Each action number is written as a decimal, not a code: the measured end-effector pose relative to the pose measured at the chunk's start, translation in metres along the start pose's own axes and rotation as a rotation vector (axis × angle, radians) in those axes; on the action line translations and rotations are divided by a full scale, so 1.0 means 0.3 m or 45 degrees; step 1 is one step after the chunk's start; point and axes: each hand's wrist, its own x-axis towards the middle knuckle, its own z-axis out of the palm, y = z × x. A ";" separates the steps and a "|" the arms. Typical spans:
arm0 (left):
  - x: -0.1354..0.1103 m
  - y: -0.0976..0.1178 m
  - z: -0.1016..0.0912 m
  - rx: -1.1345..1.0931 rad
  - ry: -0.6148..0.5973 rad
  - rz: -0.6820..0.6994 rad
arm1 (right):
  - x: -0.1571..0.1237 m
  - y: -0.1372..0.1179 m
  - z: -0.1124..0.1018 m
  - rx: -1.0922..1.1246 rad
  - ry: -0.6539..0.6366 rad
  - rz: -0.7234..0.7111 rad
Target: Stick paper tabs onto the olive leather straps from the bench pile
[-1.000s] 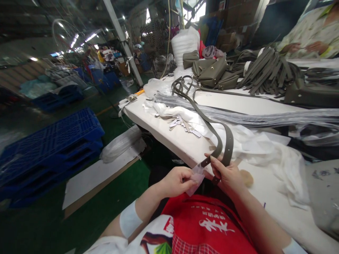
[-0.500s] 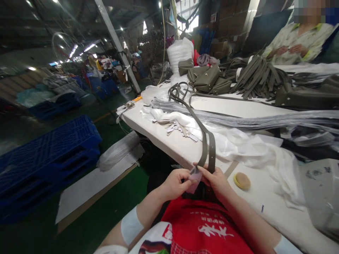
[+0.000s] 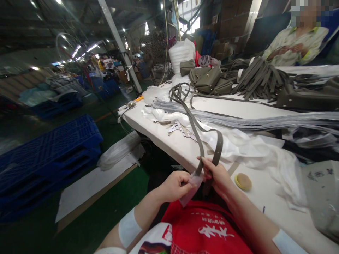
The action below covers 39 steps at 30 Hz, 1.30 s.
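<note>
Strap (olive, punched) sits in the right fingers.

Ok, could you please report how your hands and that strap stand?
Left hand pinching translucent plastic; right hand gripping olive strap. Strap meets plastic between hands. Round yellow-edged pad beside right forearm, clear of strap.

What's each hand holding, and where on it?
Left hand: translucent plastic piece, pinched by its upper part, where it meets the strap. Right hand: olive strap, gripped just above the plastic.
</note>
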 end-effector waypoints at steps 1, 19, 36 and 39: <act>-0.003 0.002 0.000 0.012 -0.031 -0.011 | 0.015 -0.017 -0.007 0.082 0.052 -0.022; 0.044 -0.011 -0.023 0.015 0.081 -0.134 | -0.017 -0.255 -0.091 0.113 0.181 -0.628; 0.069 0.035 -0.016 -0.006 0.005 -0.022 | -0.015 -0.196 0.024 0.057 0.151 -0.666; 0.073 0.042 -0.022 -0.005 0.031 0.001 | -0.015 -0.170 0.023 -0.064 0.132 -0.636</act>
